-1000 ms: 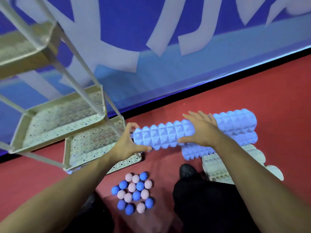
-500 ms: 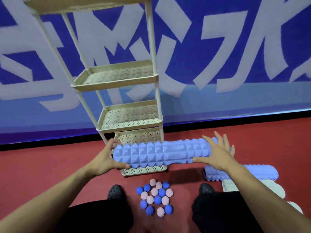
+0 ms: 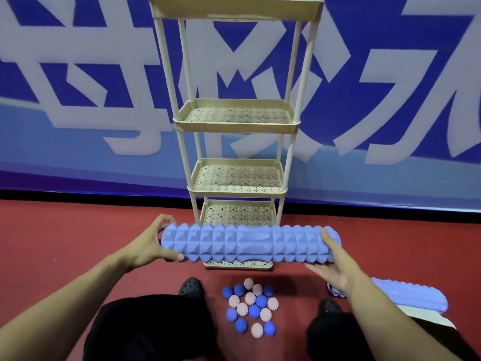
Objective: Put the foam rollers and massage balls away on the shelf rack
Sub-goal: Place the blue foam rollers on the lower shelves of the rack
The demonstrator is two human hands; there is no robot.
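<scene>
You hold the blue ridged foam roller level at mid-frame before the shelf rack, left hand curled round one end, right hand cradling the other with straight fingers, so it looks too long and may jam against the posts.

Blue ridged foam roller: horizontal, held off the floor before the cream four-tier shelf rack. Second blue roller: lying on floor, right. Massage balls: blue and pink, clustered on floor
</scene>
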